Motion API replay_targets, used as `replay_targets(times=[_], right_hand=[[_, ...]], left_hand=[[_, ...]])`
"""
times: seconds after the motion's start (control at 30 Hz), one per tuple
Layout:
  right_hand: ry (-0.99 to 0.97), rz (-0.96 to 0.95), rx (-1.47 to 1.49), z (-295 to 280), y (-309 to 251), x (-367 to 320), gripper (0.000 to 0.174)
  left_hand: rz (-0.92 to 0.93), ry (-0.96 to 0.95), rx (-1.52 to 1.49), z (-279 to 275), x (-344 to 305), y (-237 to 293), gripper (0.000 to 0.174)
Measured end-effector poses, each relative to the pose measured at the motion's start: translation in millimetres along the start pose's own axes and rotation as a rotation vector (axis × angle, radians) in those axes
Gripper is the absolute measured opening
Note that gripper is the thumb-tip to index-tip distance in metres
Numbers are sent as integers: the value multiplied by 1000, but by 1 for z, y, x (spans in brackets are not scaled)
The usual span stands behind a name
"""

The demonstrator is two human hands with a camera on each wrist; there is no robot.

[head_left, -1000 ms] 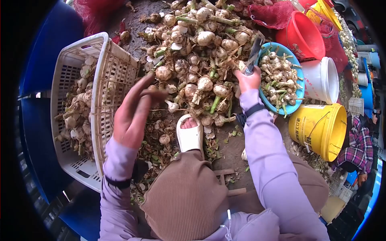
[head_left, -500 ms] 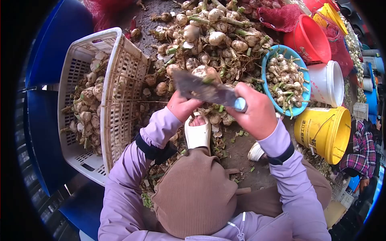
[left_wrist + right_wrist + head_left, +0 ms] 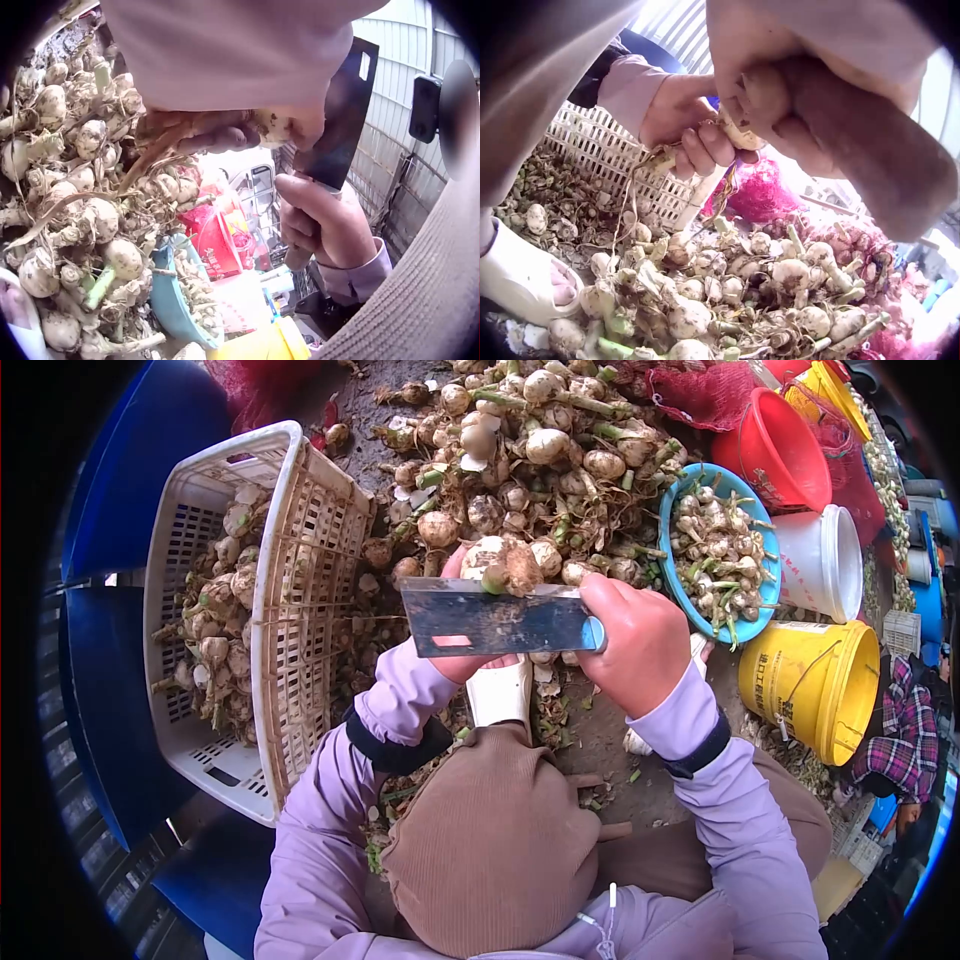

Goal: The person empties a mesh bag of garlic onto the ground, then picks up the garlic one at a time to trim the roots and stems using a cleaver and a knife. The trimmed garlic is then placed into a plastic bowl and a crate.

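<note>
My right hand (image 3: 640, 645) grips the handle of a broad cleaver (image 3: 490, 625). Its dark blade, with a small slot near one corner, lies across in front of my left hand (image 3: 450, 665). That left hand holds a dirty garlic bulb (image 3: 486, 558), which shows just above the blade's upper edge; the blade hides most of the palm. In the right wrist view, the curled left fingers (image 3: 705, 150) wrap the garlic, with dry leaves hanging below. Beyond both hands spreads a heap of garlic bulbs (image 3: 545, 448) with stems and roots.
At left stands a white plastic crate (image 3: 268, 600) partly filled with garlic. On the right are a blue basin (image 3: 668, 550) of small garlic, a red bucket (image 3: 785, 450), a white bucket (image 3: 815, 550) and a yellow bucket (image 3: 800, 685). A seated person (image 3: 905, 725) is farther right.
The right hand has come from beside the basin to the middle with the cleaver. The left hand has moved inward from near the crate and now holds a garlic bulb against the blade's edge.
</note>
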State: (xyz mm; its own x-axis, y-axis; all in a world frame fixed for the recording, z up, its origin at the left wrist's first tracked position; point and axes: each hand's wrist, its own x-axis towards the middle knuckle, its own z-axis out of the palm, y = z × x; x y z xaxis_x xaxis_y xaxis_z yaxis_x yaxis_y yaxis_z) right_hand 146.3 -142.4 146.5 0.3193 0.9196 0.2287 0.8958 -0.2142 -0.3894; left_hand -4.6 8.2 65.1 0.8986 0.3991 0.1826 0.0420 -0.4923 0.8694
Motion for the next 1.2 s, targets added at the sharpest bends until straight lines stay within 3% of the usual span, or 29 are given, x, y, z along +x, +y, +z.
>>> replay_targets(times=[0.07, 0.1, 0.13, 0.2, 0.23, 0.3, 0.33, 0.37, 0.4, 0.47, 0.5, 0.6, 0.67, 0.73, 0.77, 0.8, 0.87, 0.9, 0.93, 1.0, 1.03, 1.07, 1.1, 1.13, 1.2], right_hand=[[21, -10, -4, 1, 0, 0, 25], [43, -14, -12, 1, 1, -2, 23], [45, -13, -14, 1, 2, -2, 23], [69, -15, -9, 4, 6, -1, 19], [71, -13, -9, 7, 12, -3, 19], [59, 105, -35, 8, 29, -6, 14], [7, 267, -61, 0, 37, -6, 13], [44, 273, -14, -6, 38, -6, 15], [79, 270, 34, -11, 36, -4, 16], [115, 261, 301, -11, 16, -4, 25], [119, 222, 421, -9, 5, 4, 28], [134, 56, 588, 16, -7, 16, 32], [92, 330, 781, 23, 2, 11, 28], [112, 696, 1287, 8, 6, 11, 25], [245, 739, 1431, 10, 4, 11, 27], [244, 737, 1434, 15, 0, 10, 27], [123, 700, 1365, 23, -10, 5, 35], [67, 755, 1245, 22, -13, 5, 30], [66, 755, 1241, 13, -10, 3, 30], [-123, 548, 443, -6, -1, -1, 26], [-27, 330, 333, -8, -4, -3, 26], [-23, 336, 333, -12, -9, -1, 26], [-25, 226, 275, -16, -18, 3, 25], [-30, 115, 217, -18, -25, 6, 24], [7, 97, 209, -16, -25, 9, 22]], left_hand=[[-5, -37, 27, -1, -3, 0, 99], [-135, -44, -307, 2, -3, -2, 113], [-132, -45, -307, 3, -3, -3, 113], [117, 7, 24, 2, -5, -6, 114], [-57, 6, -337, 11, -9, -21, 104], [-55, -52, -362, -5, -7, 9, 97], [-55, -105, -385, -15, -5, 27, 91], [-3, -10, -360, -19, -4, 40, 80], [-10, 4, -353, -20, -6, 41, 80], [-551, 36, -822, -14, 2, 42, 73], [-543, 28, -825, -11, 7, 41, 73], [-144, -139, -315, -9, 9, 39, 92], [-307, -119, -795, -15, 6, 32, 109], [-94, 14, -797, -23, -2, 6, 111], [-140, 31, -759, -23, -3, 15, 109], [65, 45, -596, -12, 3, 9, 88], [97, 37, -369, -10, 11, 22, 57], [53, 141, -575, -7, 14, 28, 38], [57, 180, -689, -6, 14, 24, 35], [-310, 172, -746, -22, 7, 33, 26], [-310, 170, -744, -22, 4, 29, 26], [-177, 183, -462, -17, 1, 21, 22], [-39, 193, -183, -14, 2, 20, 18], [-35, 188, -184, -14, 2, 22, 18], [-15, 77, -16, -21, 1, 40, 15]])
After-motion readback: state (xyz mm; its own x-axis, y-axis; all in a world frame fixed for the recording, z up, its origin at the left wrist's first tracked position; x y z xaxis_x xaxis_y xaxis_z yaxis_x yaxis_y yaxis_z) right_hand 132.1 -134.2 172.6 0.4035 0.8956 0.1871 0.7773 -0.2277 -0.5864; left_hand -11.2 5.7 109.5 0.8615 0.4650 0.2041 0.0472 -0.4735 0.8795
